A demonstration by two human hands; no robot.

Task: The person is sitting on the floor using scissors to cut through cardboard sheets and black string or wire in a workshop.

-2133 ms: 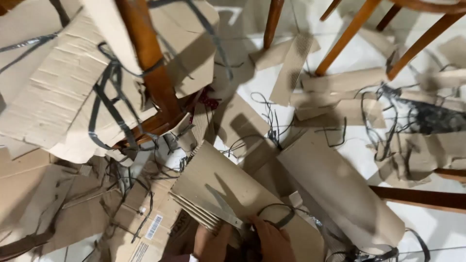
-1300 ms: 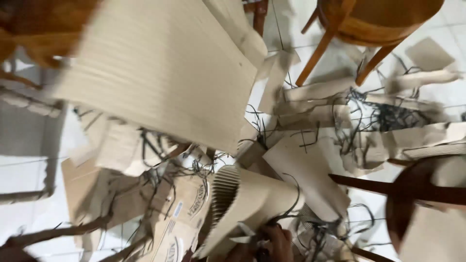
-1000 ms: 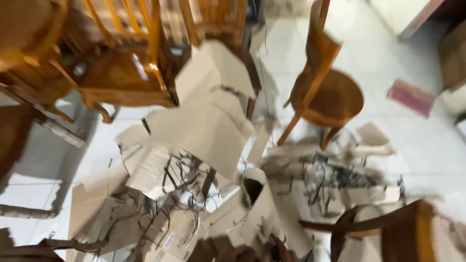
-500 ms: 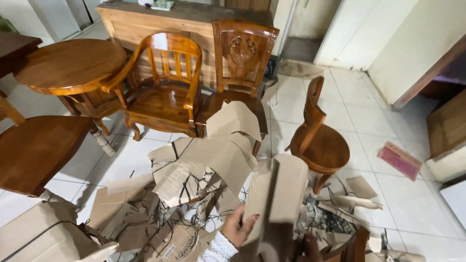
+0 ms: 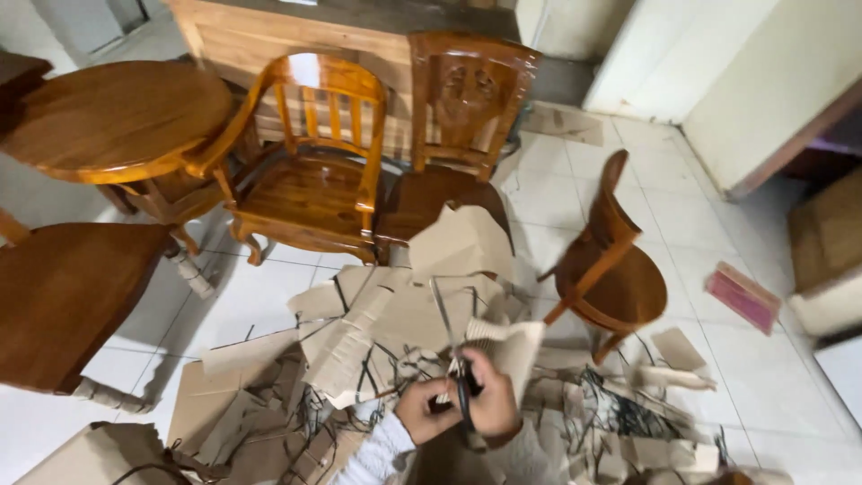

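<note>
While both hands meet low in the view at about six o'clock, the right hand [image 5: 498, 404] has its grip closed around the dark handles of a pair of long steel scissors [image 5: 453, 359], blades pointing up toward twelve o'clock. Just beside them at two o'clock stands the torn piece of corrugated brown cardboard [image 5: 512, 346], its long axis roughly upright, nearest the right hand. Touching the handles from nine o'clock, the left hand [image 5: 422, 411] is curled narrow; what it holds I cannot tell. Beyond stand polished wooden chairs [image 5: 310, 180] on the white tiled floor [image 5: 682, 224]
</note>
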